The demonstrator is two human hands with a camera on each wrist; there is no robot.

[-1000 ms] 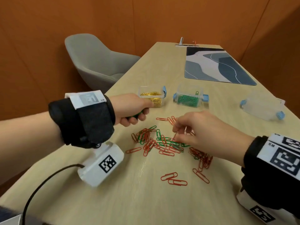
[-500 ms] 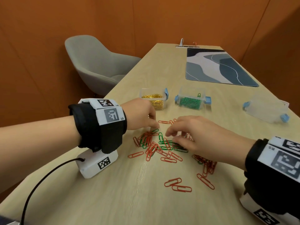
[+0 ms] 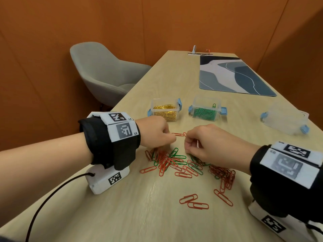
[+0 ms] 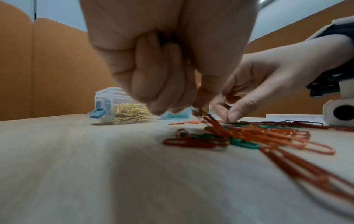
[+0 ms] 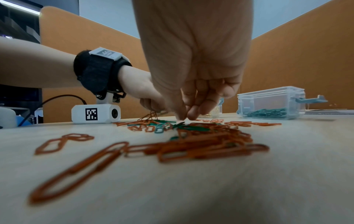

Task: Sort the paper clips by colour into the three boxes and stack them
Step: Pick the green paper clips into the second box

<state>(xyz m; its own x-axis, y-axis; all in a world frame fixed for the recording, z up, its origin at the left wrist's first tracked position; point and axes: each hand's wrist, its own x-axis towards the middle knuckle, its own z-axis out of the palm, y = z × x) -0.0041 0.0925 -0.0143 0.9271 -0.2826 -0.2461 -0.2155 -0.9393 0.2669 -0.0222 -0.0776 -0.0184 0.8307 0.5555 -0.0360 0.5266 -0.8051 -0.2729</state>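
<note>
Clips, red and green, lie heaped on the table. Left hand pinches a bunch of red ones; right hand has fingers pressed together at a green clip. Gold box, green box and clear box stand beyond.

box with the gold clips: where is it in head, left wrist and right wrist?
Head: the gold-clip box stands at centre, just beyond the left hand.
Left wrist: left of centre on the table, partly behind the fingers.
Right wrist: only a sliver shows, behind the right hand's fingertips.
Shared landmark: the green-clip box, to its right in every view.
</note>
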